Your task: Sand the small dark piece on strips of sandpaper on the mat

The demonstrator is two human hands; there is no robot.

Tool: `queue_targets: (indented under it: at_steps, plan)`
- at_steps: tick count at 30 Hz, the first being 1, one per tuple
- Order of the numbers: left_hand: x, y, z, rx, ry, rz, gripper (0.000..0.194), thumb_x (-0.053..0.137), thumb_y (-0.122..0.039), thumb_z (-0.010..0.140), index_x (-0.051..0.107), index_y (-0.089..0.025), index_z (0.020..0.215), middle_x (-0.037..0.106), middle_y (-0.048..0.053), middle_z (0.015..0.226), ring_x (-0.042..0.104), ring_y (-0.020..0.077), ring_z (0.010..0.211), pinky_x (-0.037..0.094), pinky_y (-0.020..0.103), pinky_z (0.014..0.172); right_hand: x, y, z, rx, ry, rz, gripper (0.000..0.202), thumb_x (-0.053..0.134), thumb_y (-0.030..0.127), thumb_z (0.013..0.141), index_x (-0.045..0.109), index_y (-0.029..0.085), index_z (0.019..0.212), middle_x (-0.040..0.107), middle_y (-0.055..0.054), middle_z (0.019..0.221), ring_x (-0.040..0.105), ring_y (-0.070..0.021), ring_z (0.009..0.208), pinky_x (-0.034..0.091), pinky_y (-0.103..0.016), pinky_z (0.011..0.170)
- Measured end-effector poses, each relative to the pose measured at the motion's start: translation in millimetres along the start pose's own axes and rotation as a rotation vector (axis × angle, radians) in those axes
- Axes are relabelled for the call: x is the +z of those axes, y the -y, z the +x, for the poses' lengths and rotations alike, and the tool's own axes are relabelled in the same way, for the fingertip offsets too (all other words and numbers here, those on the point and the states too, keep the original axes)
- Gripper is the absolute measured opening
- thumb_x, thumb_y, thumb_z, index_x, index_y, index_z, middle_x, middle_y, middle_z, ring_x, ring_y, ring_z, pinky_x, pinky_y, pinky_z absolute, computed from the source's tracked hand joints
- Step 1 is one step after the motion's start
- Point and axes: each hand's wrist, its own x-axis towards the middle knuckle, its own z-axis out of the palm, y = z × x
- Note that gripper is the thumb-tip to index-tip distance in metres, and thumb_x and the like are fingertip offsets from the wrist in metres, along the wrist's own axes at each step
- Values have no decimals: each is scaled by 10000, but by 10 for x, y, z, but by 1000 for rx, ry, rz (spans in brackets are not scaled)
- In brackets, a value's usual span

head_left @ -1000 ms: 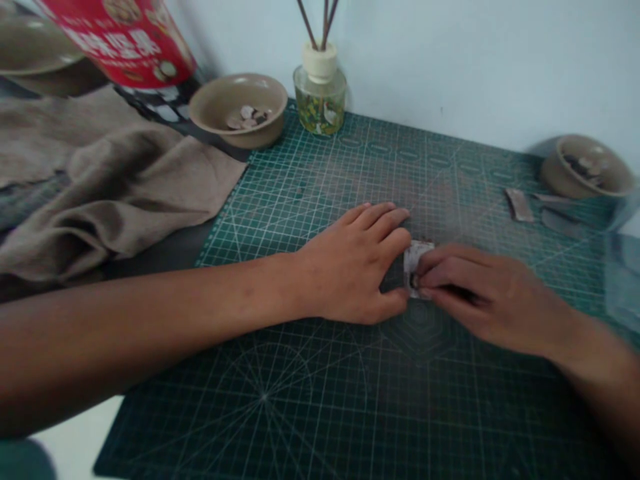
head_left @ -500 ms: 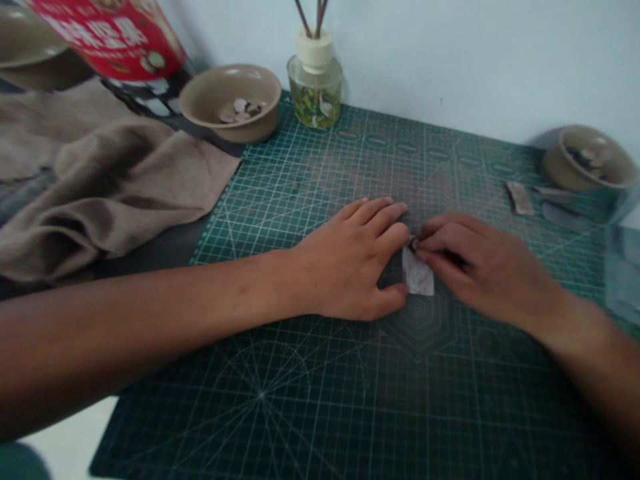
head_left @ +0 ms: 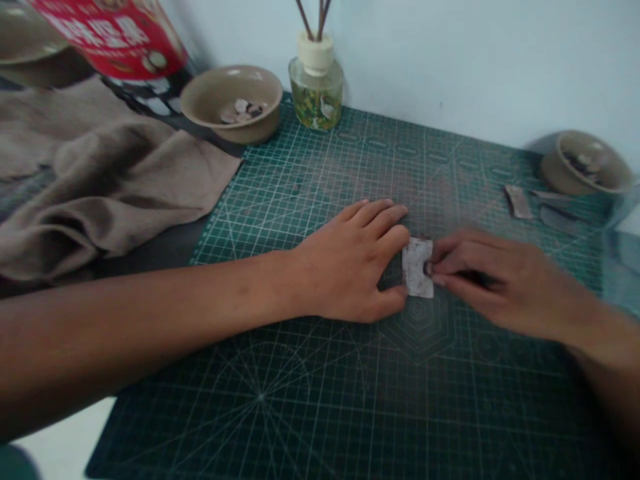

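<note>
A small whitish rectangular sheet [head_left: 417,270] with brownish smudges lies flat on the green cutting mat [head_left: 320,400]. My left hand [head_left: 355,263] rests palm down at the sheet's left edge, thumb and index finger touching that side, fingers stretched out. At the sheet's right edge my right hand [head_left: 505,280] is closed in a pinch on a tiny dark piece [head_left: 429,268], mostly hidden by the fingertips. The piece is too small to name. The right hand is slightly blurred.
A bowl with small pieces [head_left: 233,83] and a reed diffuser [head_left: 317,87] stand at the back. Brown cloth [head_left: 130,180] lies left. On the right are another bowl [head_left: 580,180], a small grey-brown block [head_left: 519,202] and a translucent container [head_left: 623,260].
My right hand has moved right and slightly nearer to me, from the sheet's top to its right edge, uncovering more of the sheet. The left hand has stayed in place.
</note>
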Motion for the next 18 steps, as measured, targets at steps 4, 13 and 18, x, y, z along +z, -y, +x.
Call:
queue_targets:
  at_steps: [4,13,18]
  plan:
    - [3,3,2,10,0,-4,560,566,-502,879,553,-99,1267,410,221,1549,359,372,1456,282,527,1198,59,12,30,-71,-43,-1,119,547,163,971,625,246,1003,698,-52,1098,695,-226,967,570,-357,788]
    - [-4,-11,-2,-3,4,-8,573,572,-498,877,545,-102,1290,411,211,1550,363,367,1453,278,513,1200,28,-12,-1,-31,-34,-6,115,562,164,964,631,255,981,692,-44,1052,693,-224,931,566,-364,768]
    - [2,-6,-5,-15,-8,-12,573,576,-487,881,540,-96,1297,415,219,1544,369,369,1449,276,519,1199,65,-27,27,65,-179,-171,55,579,201,962,617,241,965,684,-70,1048,686,-258,924,564,-407,776]
